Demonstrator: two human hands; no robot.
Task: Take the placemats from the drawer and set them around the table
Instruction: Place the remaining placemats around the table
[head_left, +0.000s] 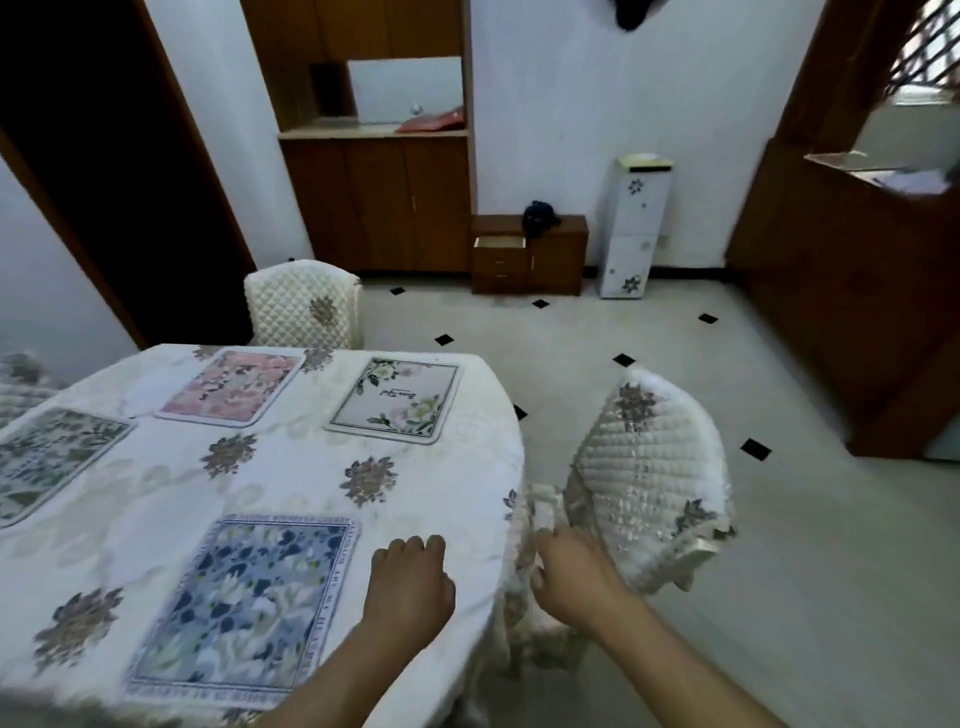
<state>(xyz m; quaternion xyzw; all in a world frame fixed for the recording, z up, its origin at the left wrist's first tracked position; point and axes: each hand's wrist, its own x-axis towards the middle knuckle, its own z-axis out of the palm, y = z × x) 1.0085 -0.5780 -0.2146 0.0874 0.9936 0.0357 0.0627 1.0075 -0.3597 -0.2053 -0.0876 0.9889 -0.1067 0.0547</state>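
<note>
Several floral placemats lie flat on the round table (467, 483) with its white flowered cloth: a blue one (244, 608) nearest me, a green one (47, 462) at the left, a pink one (234, 387) at the far side, and a cream one (397, 400) at the far right. My left hand (408, 587) rests on the cloth just right of the blue placemat, fingers curled, holding nothing. My right hand (574, 577) hovers beyond the table's right edge, against the quilted chair (649, 483), empty as far as I can see. The small wooden cabinet's top drawer (500, 242) stands open by the far wall.
A second quilted chair (304, 304) stands at the table's far side. A tall wooden cupboard (379, 202) and a white floral water dispenser (631, 228) line the back wall. A wooden counter (852, 291) runs along the right. Tiled floor stretches between the table and the cabinet.
</note>
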